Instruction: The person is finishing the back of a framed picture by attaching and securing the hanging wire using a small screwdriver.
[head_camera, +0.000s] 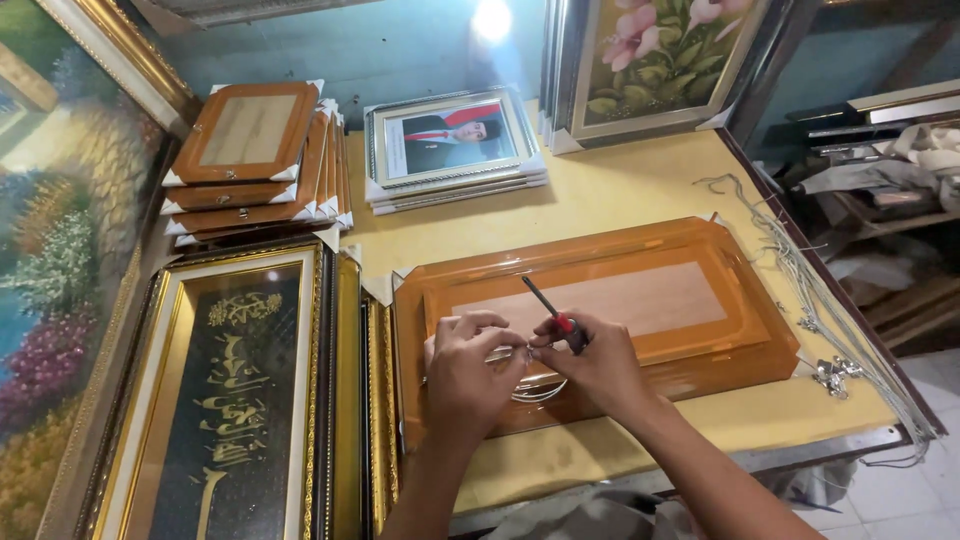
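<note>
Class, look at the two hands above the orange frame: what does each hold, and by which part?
The right hand grips a screwdriver by its handle. The left hand pinches something small at the frame; what it is cannot be told.

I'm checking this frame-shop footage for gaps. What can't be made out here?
Head view, the only one:
- Small metal piece at the left hand: hidden by fingers.
- Screwdriver handle: mostly wrapped by the right hand.
- Wire loop: partly under both hands.
- Landscape painting: cut by left edge.
</note>
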